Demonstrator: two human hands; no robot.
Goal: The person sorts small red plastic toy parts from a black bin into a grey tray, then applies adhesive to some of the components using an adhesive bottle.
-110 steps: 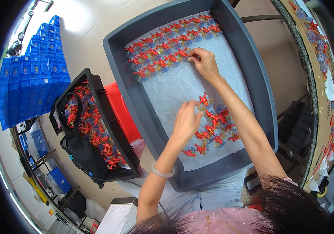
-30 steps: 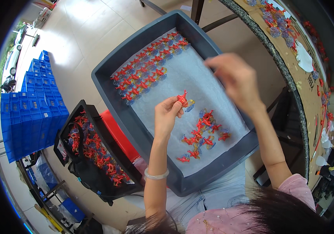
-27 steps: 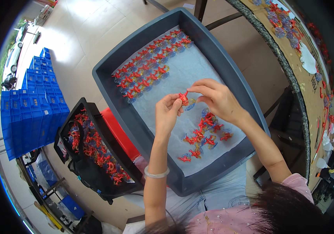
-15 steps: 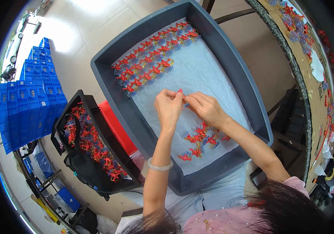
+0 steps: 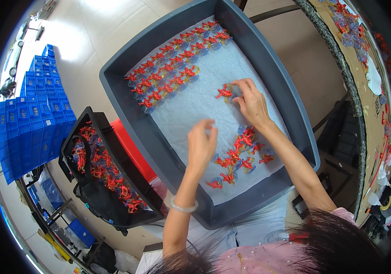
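My right hand is over the tray's middle, thumb and fingers closed on the edge of a small plastic figure, red with translucent yellow and blue parts. My left hand hovers lower and to the left, fingers apart and with nothing visible in it. Beneath both hands lies a white liner sheet in a deep grey tray. Similar figures stand in close slanting rows at the tray's far left. A loose cluster of figures is nearest my forearms.
A black bin heaped with figures stands left of the tray, a black bag hanging over its side. Between them shows a red surface. Blue crates are stacked at far left. A cardboard-covered table runs along the right.
My hands were together over the sheet's middle. The right has moved up and right with the figure; the left has drawn back toward me and come off it.
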